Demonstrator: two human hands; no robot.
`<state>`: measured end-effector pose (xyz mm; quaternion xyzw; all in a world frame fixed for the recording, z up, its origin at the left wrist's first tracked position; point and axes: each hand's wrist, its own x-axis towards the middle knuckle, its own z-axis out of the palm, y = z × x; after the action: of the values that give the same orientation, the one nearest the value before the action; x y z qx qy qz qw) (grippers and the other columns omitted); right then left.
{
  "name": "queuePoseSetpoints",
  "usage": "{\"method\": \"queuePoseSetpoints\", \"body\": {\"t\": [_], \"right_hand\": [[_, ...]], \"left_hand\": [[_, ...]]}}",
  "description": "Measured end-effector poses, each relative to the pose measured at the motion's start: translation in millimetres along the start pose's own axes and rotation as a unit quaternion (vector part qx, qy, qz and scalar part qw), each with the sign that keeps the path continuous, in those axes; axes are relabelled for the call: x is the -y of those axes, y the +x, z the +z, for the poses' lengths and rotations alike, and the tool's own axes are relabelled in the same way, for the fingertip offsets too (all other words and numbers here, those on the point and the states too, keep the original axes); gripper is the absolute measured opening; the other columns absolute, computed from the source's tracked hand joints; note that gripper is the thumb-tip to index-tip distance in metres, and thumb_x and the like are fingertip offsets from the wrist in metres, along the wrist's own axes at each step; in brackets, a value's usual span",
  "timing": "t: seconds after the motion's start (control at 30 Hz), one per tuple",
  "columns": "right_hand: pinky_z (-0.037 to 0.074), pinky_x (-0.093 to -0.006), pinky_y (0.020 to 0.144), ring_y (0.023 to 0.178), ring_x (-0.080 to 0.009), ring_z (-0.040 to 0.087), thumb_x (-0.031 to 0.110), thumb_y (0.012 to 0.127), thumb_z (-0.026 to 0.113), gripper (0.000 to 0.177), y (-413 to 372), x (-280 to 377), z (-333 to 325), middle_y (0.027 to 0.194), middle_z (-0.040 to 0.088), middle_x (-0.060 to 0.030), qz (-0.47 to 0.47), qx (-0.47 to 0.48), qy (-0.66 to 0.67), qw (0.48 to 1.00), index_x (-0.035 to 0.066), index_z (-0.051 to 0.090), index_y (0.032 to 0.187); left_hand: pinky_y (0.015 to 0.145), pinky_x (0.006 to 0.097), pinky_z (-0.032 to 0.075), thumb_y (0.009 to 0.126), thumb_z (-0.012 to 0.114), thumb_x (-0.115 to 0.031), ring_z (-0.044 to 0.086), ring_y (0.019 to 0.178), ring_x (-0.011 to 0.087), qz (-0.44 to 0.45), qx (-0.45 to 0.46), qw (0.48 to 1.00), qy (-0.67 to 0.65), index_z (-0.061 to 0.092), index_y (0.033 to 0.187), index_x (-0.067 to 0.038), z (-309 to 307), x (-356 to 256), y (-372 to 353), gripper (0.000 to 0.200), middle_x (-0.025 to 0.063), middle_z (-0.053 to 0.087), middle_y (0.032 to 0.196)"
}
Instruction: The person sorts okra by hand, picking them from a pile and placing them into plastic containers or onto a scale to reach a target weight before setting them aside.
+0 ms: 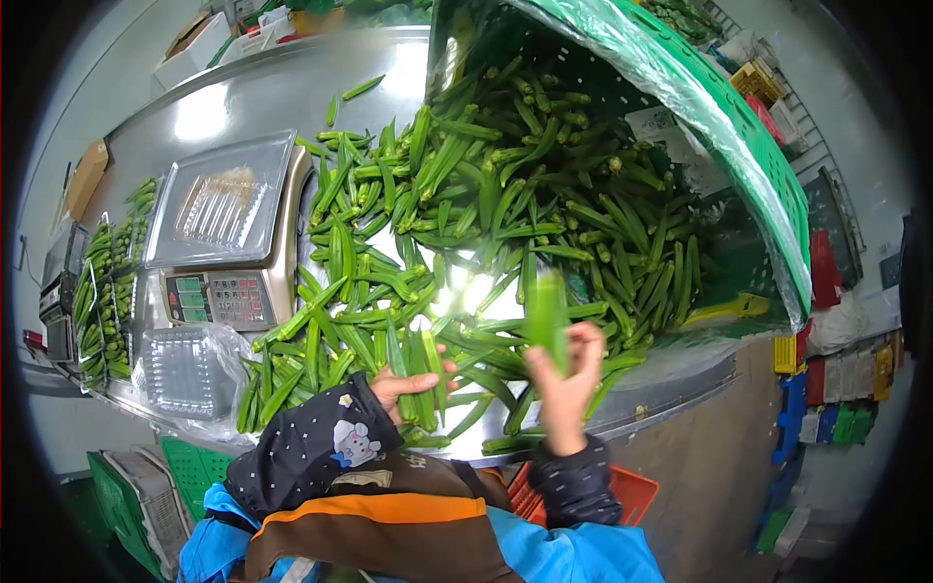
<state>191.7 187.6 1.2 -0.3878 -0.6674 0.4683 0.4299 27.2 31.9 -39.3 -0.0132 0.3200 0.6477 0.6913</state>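
Loose okra pods [466, 185] spread in a large heap over the steel table [379, 63], spilling from a tipped green crate [768, 146] lined with clear plastic. My left hand [406, 384] is closed around several okra pods, their tips pointing away from me. Raised over the near side of the heap, my right hand [567, 374] pinches an okra [547, 316] that is smeared by motion. To the left of the heap stands a weighing scale [228, 299], with a clear plastic tray [225, 206] on its pan.
Clear trays packed with okra [109, 291] stand at the table's left end. Nearer me is a stack of clear plastic trays [185, 369] in a bag. A red crate [632, 491] sits below the table edge, and green crates [126, 505] are at lower left.
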Motion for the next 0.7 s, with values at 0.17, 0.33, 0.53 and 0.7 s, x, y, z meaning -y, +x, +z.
{"method": "queuePoseSetpoints", "body": {"t": [0.17,0.33,0.53,0.7], "right_hand": [[0.040,-0.0282,0.080,0.088,-0.0144,0.049,0.011,0.082,0.065,0.034,-61,24,59,0.094,0.048,-0.0057,0.098,0.148,0.123,0.976,0.005,0.040,0.104],[0.044,-0.0350,0.077,0.088,-0.0238,0.055,0.013,0.086,0.058,0.022,-24,17,69,0.092,0.054,-0.0132,0.002,0.259,0.035,0.965,0.000,0.048,0.102],[0.044,-0.0385,0.082,0.092,-0.0334,0.054,0.003,0.072,0.060,0.025,46,-36,34,0.098,0.058,-0.0152,-0.173,0.277,-0.322,0.889,0.004,0.060,0.097],[0.042,-0.0411,0.079,0.088,-0.0337,0.054,-0.004,0.066,0.060,0.025,50,-66,14,0.087,0.060,-0.0158,-0.189,0.305,-0.396,0.845,0.002,0.060,0.089]], "left_hand": [[0.090,0.0437,0.047,0.082,0.063,-0.011,0.056,0.104,0.0291,0.023,0.018,1.000,-0.010,0.038,0.130,-0.008,-6,6,-2,0.054,0.0134,0.055,0.112],[0.085,0.0451,0.049,0.075,0.056,-0.004,0.059,0.092,0.0296,0.042,-0.002,0.996,-0.085,0.040,0.127,-0.006,-21,-20,-44,0.055,0.0140,0.056,0.106],[0.093,0.0496,0.044,0.068,0.054,0.001,0.054,0.106,0.0341,0.082,0.000,0.992,-0.092,0.035,0.131,-0.006,-44,-26,-90,0.066,0.0166,0.051,0.115],[0.100,0.0499,0.039,0.079,0.056,-0.009,0.048,0.117,0.0351,0.021,0.068,0.993,-0.093,0.026,0.140,-0.008,-39,-21,-78,0.068,0.0165,0.041,0.135]]}}
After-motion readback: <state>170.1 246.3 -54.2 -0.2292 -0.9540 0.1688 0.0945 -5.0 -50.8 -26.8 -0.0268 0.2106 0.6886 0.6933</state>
